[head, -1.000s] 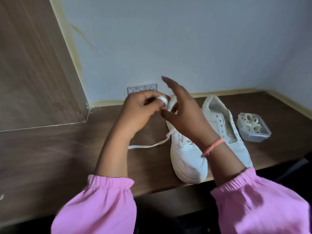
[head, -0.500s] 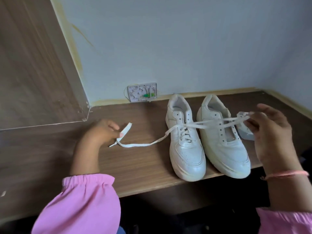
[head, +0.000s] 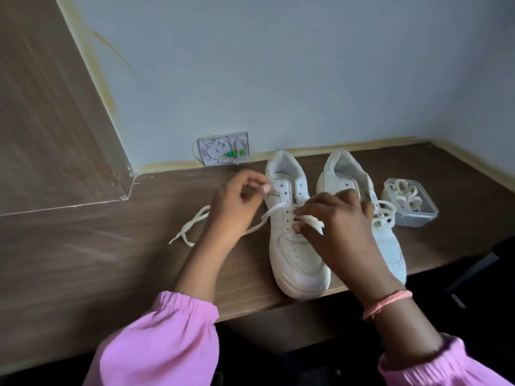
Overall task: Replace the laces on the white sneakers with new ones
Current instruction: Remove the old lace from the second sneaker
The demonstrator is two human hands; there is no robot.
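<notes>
- Two white sneakers stand side by side on the wooden table (head: 83,260), heels to the wall, toes over the near edge
- The left sneaker (head: 295,254) carries a cream lace (head: 192,227) threaded through its lower eyelets; the upper eyelets show bare
- One end of that lace runs off to the left across the table and lies there in a loose crossed loop, passing behind the left wrist
- The left hand (head: 237,201) hovers just beside the left sneaker's collar, fingers curled inward; whether it pinches anything cannot be told, as it is blurred
- The right hand (head: 340,227) is over the tongue of the left sneaker, thumb and fingertips pinched on the lace at the eyelets
- The lace's other end loops out past the right hand's knuckles and lies over the right sneaker (head: 390,246)
- The right sneaker is partly hidden behind the right hand
- A clear plastic box (head: 418,217) sits just to the right of the right sneaker, with coiled cream laces inside
- A white wall plate (head: 223,147) sits at the foot of the wall behind the sneakers
- Pink gathered sleeves cover both forearms; a pink band (head: 387,303) circles the right wrist
</notes>
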